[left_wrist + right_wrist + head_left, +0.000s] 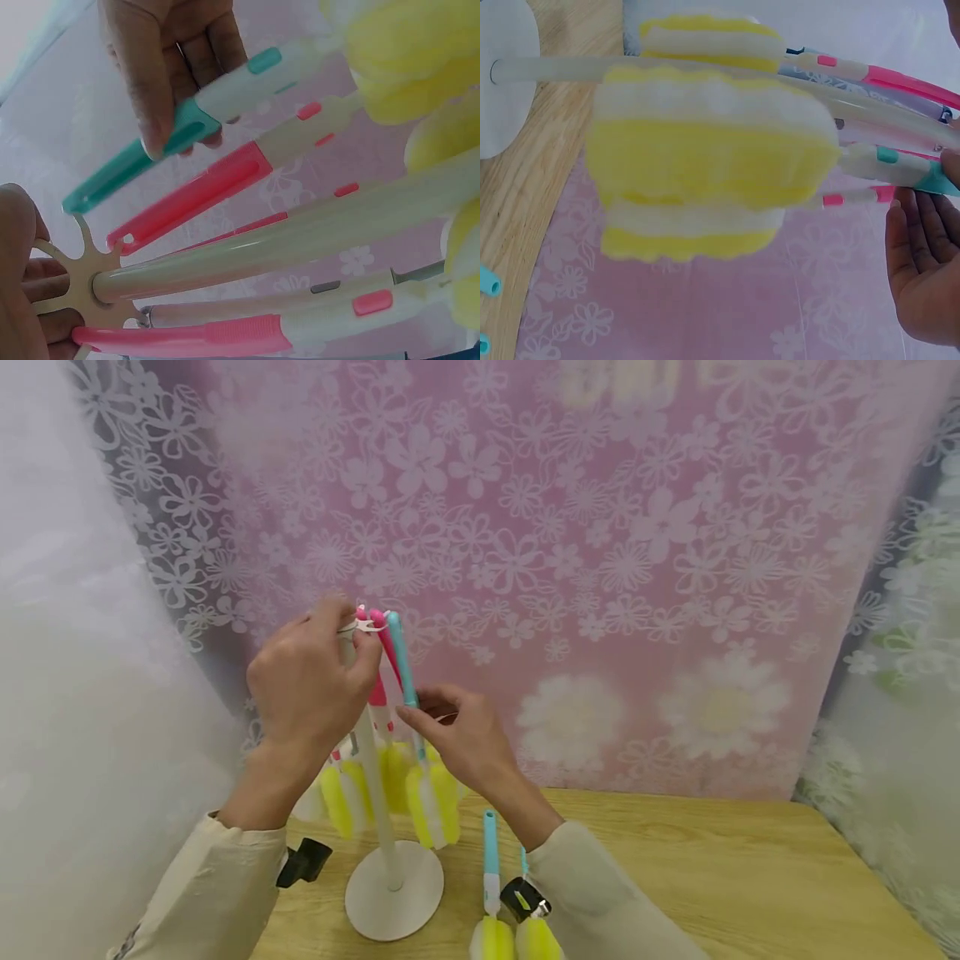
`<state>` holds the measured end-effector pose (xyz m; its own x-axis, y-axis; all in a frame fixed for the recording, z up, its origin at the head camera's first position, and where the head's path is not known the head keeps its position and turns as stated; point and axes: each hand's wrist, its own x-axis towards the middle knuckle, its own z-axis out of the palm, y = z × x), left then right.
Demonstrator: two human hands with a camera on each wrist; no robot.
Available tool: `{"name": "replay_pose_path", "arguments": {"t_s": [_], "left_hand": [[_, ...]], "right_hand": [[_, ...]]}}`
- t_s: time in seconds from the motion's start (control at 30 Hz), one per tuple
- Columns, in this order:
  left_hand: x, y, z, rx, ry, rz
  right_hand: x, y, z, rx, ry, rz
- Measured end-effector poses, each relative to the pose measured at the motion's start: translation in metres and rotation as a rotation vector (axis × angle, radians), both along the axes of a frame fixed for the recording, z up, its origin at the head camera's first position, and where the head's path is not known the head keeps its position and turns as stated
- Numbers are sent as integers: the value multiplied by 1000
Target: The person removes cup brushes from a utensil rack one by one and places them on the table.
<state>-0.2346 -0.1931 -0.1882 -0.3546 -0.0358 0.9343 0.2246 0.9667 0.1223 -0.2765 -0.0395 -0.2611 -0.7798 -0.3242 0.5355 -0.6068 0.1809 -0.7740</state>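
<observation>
A white stand with a hooked top bears several sponge cleaning brushes with pink or grey handle parts, among them a pink-handled brush. My left hand grips the hooked top, its fingers among the prongs. With thumb and fingers my right hand pinches a teal-handled brush midway along the handle. The end of that handle is at the tip of one prong; whether it is hooked on, I cannot tell. Its yellow and white sponge head hangs beside the pole.
On the wooden table stands the round white base. Another teal-handled brush lies right of it, with a second one partly behind my right forearm. A flowered pink cloth hangs behind the table.
</observation>
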Motion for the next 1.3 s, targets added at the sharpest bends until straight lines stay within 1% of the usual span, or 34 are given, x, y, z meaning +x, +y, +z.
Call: {"name": "replay_pose_path", "arguments": {"t_s": [0.2, 0.37, 0.47, 0.57, 0.77, 0.9, 1.03, 1.13, 1.2, 1.3], "left_hand": [[2, 1, 0, -14, -32, -16], [5, 0, 3, -65, -56, -3], [5, -1, 5, -83, -72, 10], [6, -3, 6, -73, -88, 11], [10, -8, 7, -28, -120, -31], [10, -10, 6, -11, -124, -67], [8, -11, 5, 1, -103, -111], [6, -11, 3, 5, -86, -134], [5, -10, 3, 6, -75, -143], [3, -7, 3, 7, -54, -154]], "right_hand": [[0, 25, 0, -49, 29, -21], [-5, 58, -4, -59, 56, -104], [-8, 80, -10, -57, 45, -160], [-11, 101, -19, -54, 20, -206], [-17, 137, -41, -20, -74, -298], [-17, 154, -55, 7, -136, -348], [-16, 166, -67, 26, -197, -381], [-16, 175, -78, 42, -257, -409], [-16, 181, -87, 58, -309, -430], [-17, 189, -102, 72, -381, -440]]}}
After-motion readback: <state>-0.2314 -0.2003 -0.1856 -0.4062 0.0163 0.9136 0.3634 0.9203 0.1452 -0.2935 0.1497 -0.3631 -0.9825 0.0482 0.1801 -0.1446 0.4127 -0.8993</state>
